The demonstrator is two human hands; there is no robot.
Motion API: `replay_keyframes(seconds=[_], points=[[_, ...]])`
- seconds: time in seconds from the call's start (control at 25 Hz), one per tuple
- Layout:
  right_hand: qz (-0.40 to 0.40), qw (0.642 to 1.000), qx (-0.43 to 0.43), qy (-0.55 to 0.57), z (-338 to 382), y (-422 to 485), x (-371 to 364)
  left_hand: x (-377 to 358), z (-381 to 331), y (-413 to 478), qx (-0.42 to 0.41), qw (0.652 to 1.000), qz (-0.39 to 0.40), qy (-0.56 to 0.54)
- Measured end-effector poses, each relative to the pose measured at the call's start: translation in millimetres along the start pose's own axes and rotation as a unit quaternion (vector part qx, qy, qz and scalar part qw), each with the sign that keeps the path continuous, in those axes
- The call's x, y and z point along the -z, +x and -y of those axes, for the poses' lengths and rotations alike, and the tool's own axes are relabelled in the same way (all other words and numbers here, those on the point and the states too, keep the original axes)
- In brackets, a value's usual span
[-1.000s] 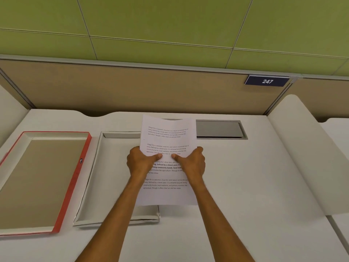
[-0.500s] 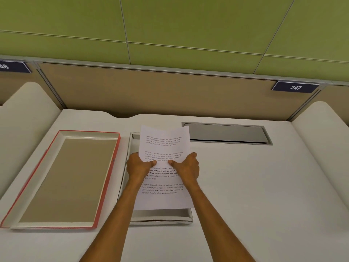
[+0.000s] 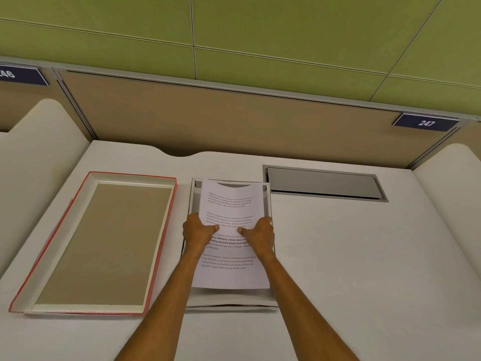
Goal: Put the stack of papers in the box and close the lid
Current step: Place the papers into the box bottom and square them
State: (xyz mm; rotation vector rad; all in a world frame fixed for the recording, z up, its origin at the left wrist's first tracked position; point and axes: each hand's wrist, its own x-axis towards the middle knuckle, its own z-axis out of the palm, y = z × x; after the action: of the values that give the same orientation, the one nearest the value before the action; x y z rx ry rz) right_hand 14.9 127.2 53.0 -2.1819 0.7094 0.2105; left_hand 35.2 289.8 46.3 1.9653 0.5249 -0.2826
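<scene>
Both hands hold the stack of papers [image 3: 231, 204] over the open white box [image 3: 192, 201], which lies on the white desk [image 3: 351, 256] in front of the person. The left hand [image 3: 196, 230] grips the left edge of the stack, with the thumb pressed on the printed top sheet and the other fingers hidden under the paper. The right hand [image 3: 260, 233] grips the right edge in the same way, thumb on top and fingers below. The two thumbs point toward each other and are near, but they do not touch. The stack is almost level with the box and covers most of its inside; only the rim shows around it, at the far end, the left side and the near end. The far edge of the sheets bends a little downward, and a dark shadow is visible behind it inside the box. I cannot tell if the papers already touch the bottom of the box. Left of the box, just beside it, the lid [image 3: 109, 241] lies upside down on the desk, with a red outer edge and a brown inner face. Behind the box on the right, a grey metal cable flap [image 3: 322, 183] is set into the desk. A dark plate with the number 247 [image 3: 425, 123] hangs on the brown partition [image 3: 221, 121] behind the desk.
</scene>
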Motion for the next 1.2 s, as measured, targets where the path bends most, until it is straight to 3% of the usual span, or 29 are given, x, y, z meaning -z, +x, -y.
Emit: replay_keyframes(seconds=[1.2], points=[[0.022,0.997,0.008,-0.078,-17,17,-17,-10,27,14,0.016,1.0,0.014,-0.008]])
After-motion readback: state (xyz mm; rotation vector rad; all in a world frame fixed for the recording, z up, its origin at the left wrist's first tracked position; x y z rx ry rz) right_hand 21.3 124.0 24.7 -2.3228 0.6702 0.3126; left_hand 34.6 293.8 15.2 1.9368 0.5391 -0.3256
